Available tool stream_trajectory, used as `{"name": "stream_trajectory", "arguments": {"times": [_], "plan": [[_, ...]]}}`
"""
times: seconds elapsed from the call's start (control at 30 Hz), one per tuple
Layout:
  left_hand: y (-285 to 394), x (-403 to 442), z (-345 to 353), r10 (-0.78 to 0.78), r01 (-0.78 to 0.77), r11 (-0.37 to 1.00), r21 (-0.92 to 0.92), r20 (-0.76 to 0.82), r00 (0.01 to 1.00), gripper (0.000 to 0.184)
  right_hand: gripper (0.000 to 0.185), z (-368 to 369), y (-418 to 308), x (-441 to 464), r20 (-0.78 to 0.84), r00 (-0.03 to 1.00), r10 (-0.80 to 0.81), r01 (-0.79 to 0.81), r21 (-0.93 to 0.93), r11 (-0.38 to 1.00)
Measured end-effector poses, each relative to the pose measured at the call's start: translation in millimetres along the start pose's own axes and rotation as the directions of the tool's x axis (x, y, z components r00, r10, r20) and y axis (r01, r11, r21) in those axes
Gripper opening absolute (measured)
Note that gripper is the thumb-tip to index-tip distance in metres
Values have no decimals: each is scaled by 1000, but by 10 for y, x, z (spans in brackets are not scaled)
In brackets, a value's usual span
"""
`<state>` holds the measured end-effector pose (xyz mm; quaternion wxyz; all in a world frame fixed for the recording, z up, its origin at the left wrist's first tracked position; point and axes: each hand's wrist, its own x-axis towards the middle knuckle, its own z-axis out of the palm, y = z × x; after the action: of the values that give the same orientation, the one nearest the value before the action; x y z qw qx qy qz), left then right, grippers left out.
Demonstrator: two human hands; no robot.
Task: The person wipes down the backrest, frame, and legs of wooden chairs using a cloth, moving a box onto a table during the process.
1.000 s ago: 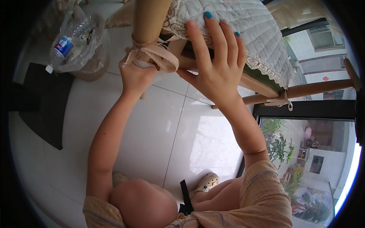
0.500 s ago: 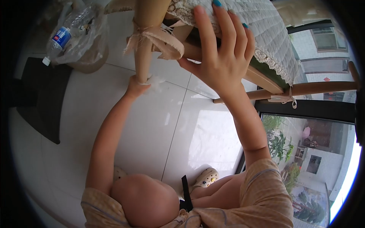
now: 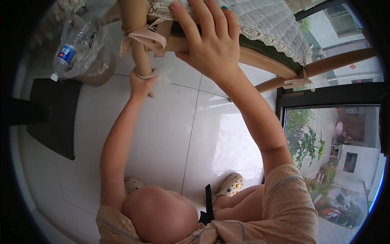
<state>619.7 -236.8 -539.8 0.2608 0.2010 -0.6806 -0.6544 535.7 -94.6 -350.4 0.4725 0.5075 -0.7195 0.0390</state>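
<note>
A wooden chair leg point(image 3: 140, 55) comes down from the top of the view, its foot just below my left hand point(image 3: 142, 83). That hand is closed around the lower leg with a thin white wipe point(image 3: 162, 79), whose loose end sticks out on the right, blurred. Higher up, a beige fabric tie point(image 3: 148, 38) is knotted around the leg. My right hand point(image 3: 213, 46) lies over the chair's front edge, fingers spread on the quilted, lace-edged seat cushion point(image 3: 264, 24) and thumb down by the wooden seat rail point(image 3: 264, 61).
At the upper left, a plastic bottle point(image 3: 66, 55) and a clear bag sit on a bin point(image 3: 99, 75). A dark flat base point(image 3: 55, 122) stands below them on the tiled floor point(image 3: 162, 142). On the right is a dark-framed glass door point(image 3: 325, 106). My clogs point(image 3: 231, 185) are near the bottom.
The view has shifted, so the chair sits further left. My left hand is still around the lower leg, and the leg's foot now shows beneath it. My right hand stays on the seat edge.
</note>
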Motion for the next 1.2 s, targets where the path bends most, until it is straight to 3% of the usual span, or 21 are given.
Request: {"name": "stream_trajectory", "arguments": {"times": [0.03,0.1,0.17,0.2,0.27,0.3,0.37,0.47,0.5,0.57,0.63,0.67,0.7,0.77,0.93,0.97,1.0,1.07,1.1,1.2], "plan": [[166,52,-8,150,-150,989,12,-5,989,27,61,4,2,3,-13,1000,3,-2,20,1000],[537,170,-21,300,-303,953,-31,-74,951,32,57,14,-11,11,-18,1000,11,-11,22,1000],[802,235,-52,241,-242,970,-11,-75,968,35,54,110,39,1,-18,1000,18,-17,29,999],[897,253,-54,180,-181,984,6,-81,980,38,49,288,130,1,-193,971,-139,86,-260,962],[1076,199,-1,266,-256,961,105,-95,959,41,44,363,131,23,-315,892,-324,112,-541,834],[1100,155,31,338,-313,928,200,-103,936,44,40,248,-2,43,-256,959,-123,39,-308,951],[1042,137,96,324,-300,941,158,-159,933,46,36,115,-124,77,-137,989,57,-65,-55,996],[904,186,112,351,-323,934,153,-226,909,50,33,153,-88,110,-51,995,80,-83,-56,995],[881,203,115,389,-348,916,199,-233,891,51,33,251,-22,107,-146,989,-37,-6,-281,960],[863,200,105,367,-319,919,229,-211,906,52,32,398,46,93,-211,961,-176,52,-489,871],[858,177,105,348,-294,918,266,-187,919,53,31,423,22,115,-332,925,-185,17,-449,893],[840,165,133,365,-328,927,184,-230,902,49,31,410,-6,126,-373,909,-186,6,-434,901],[803,150,150,377,-363,926,102,-276,884,44,31,256,-97,136,-256,966,-28,-42,-264,964],[572,108,153,333,-319,943,96,-263,906,38,30,177,-147,158,-105,989,106,-116,-94,989],[-336,-42,108,122,-122,993,11,-151,981,22,27,287,-120,130,-132,987,94,-111,-126,986],[-510,-71,118,134,-126,990,59,-147,980,22,27,355,-98,123,-144,985,94,-113,-132,985],[-672,-96,125,147,-132,985,107,-143,979,23,26,556,-12,113,-340,940,-30,-63,-258,964],[-965,-121,114,199,-181,966,186,-86,976,23,26,594,22,97,-500,847,-177,-42,-396,917],[-1108,-142,98,243,-227,937,266,-27,970,23,26,468,-64,86,-401,915,-44,-76,-279,957],[-1495,-161,43,266,-282,878,386,96,959,21,26,299,-223,87,-236,958,161,-176,-45,983]]}}
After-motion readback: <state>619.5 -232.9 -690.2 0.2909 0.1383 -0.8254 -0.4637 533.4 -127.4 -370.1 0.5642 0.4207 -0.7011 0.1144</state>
